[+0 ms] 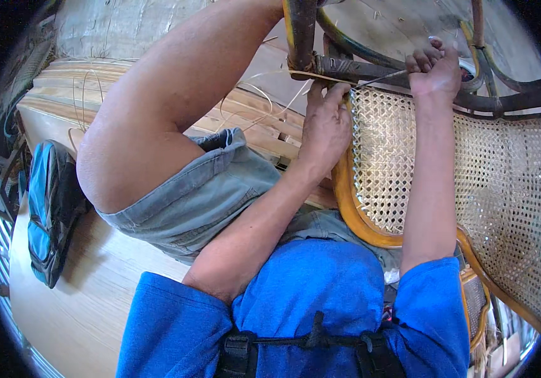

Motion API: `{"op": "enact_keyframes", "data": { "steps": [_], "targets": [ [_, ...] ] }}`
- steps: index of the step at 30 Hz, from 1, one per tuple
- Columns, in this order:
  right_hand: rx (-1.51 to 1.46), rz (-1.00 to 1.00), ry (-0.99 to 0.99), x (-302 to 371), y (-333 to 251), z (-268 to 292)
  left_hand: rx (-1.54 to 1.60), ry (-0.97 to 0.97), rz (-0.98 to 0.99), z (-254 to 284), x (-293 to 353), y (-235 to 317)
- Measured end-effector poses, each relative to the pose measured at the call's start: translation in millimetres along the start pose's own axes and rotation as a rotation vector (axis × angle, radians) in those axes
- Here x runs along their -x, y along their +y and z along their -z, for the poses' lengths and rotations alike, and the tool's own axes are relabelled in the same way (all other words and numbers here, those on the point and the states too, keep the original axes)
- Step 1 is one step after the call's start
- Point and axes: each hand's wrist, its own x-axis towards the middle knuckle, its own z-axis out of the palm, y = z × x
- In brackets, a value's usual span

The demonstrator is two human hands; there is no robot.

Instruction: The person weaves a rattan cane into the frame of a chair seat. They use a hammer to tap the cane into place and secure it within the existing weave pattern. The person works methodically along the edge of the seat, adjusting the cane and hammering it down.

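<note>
A chair with a woven cane panel (384,151) set in a curved, varnished wooden frame (344,195) lies against my lap. My left hand (327,123) is closed at the panel's upper left corner, thumb and fingers pressed about the edge. A thin, pale cane strand (308,74) runs past its fingertips, and the exact grip is partly hidden. My right hand (435,70), above the panel, has its fingers curled round a thin, straight tool like an awl (381,79). The tool's slim shaft points left, its tip close to my left fingertips at the corner.
Dark chair legs and curved rails (358,53) surround the upper right. Loose cane strands (251,94) loop over stacked wooden boards (53,101) beyond my bent leg (157,107). A blue and black backpack (44,211) rests at left. Another cane-panelled piece (475,302) is at lower right.
</note>
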Motion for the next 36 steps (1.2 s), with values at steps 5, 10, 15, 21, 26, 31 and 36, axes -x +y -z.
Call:
{"op": "enact_keyframes", "data": {
  "steps": [5,10,15,21,26,31,36],
  "targets": [
    [-0.025,-0.037,-0.036,-10.7,3.4,13.3,-0.057,0.001,-0.033,-0.5,-1.2,-4.8],
    [-0.017,-0.061,0.074,-16.6,8.8,17.6,-0.031,-0.023,-0.010,1.2,-2.2,-0.9],
    [-0.031,-0.055,0.078,-21.5,10.9,25.3,-0.048,0.006,-0.063,-1.8,-0.2,-5.0],
    [-0.021,-0.053,0.040,-22.4,11.3,26.4,-0.007,-0.037,-0.041,-1.4,-2.2,-7.2],
    [-0.046,-0.081,0.028,-26.3,10.3,28.3,-0.015,-0.044,-0.028,0.4,-1.0,-2.2],
    [-0.034,-0.046,0.049,-18.1,8.3,24.9,-0.139,-0.081,-0.072,2.2,-1.8,2.1],
    [-0.070,0.136,0.115,24.9,-26.7,-8.6,-0.351,-0.101,-0.086,7.5,3.7,17.5]
  ]
}}
